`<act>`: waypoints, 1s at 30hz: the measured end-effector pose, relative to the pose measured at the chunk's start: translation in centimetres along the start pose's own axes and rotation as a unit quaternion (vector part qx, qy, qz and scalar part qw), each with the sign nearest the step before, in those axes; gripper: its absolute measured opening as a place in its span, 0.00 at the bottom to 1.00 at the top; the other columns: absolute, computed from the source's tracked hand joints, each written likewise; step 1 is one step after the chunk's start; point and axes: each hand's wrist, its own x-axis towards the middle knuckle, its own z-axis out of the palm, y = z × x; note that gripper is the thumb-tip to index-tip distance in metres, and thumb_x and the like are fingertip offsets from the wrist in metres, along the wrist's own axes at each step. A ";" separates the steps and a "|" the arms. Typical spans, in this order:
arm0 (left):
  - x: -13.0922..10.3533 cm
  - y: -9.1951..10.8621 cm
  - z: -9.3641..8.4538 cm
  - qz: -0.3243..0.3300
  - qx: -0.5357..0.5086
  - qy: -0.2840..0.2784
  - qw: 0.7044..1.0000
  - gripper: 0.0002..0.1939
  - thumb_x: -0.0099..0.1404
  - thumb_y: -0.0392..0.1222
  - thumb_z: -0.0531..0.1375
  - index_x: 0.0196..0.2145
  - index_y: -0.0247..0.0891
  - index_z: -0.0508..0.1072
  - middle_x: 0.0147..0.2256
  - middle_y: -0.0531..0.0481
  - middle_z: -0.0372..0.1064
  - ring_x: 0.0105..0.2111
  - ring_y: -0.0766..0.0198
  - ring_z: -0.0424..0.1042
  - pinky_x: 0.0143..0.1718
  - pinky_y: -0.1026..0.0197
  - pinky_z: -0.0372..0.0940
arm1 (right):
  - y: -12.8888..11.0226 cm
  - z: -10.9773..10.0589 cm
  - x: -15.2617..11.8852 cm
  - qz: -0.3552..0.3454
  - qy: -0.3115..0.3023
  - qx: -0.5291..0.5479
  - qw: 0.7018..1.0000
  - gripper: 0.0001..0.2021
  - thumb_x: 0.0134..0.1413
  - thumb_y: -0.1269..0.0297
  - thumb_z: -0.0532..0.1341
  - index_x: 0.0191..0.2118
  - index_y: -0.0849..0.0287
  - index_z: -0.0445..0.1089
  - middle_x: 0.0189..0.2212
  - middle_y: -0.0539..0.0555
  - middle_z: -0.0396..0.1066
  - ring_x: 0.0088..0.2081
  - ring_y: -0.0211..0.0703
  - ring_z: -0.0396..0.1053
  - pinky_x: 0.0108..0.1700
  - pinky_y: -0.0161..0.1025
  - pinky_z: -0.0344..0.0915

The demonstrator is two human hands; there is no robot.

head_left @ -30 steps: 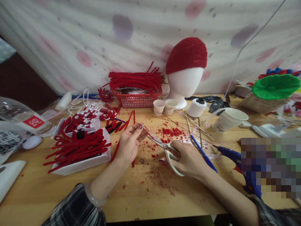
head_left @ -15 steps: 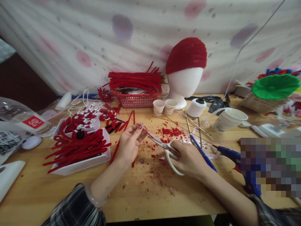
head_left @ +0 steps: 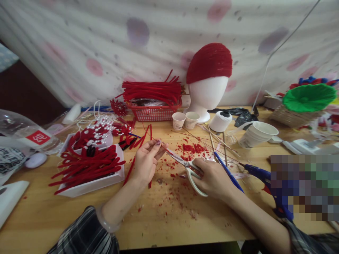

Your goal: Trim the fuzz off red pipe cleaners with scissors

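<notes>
We see pale-handled steel scissors (head_left: 186, 164) slanting, tips aimed forward-left, right hand (head_left: 213, 176) grasping them; left hand (head_left: 146, 160) pinches thin fuzzy red strip (head_left: 170, 151), pinched end finger-hidden.

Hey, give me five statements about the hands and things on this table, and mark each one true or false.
1. The right hand holds scissors. True.
2. The left hand holds nothing. False: the left hand pinches a thin red strip.
3. The cap on the white head is red. True.
4. The spool is mostly blue. False: the spool is mostly white.
5. Red scraps lie on the table. True.
</notes>
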 end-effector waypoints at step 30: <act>-0.1 -0.1 0.1 0.036 0.046 -0.004 0.998 0.09 0.48 0.35 0.69 0.28 0.33 0.74 0.29 0.53 0.74 0.31 0.68 0.75 0.43 0.62 0.68 | 0.0 0.0 0.1 -0.016 -0.002 0.017 1.000 0.16 0.53 0.53 0.57 0.24 0.55 0.53 0.19 0.47 0.59 0.21 0.35 0.55 0.26 0.35 0.45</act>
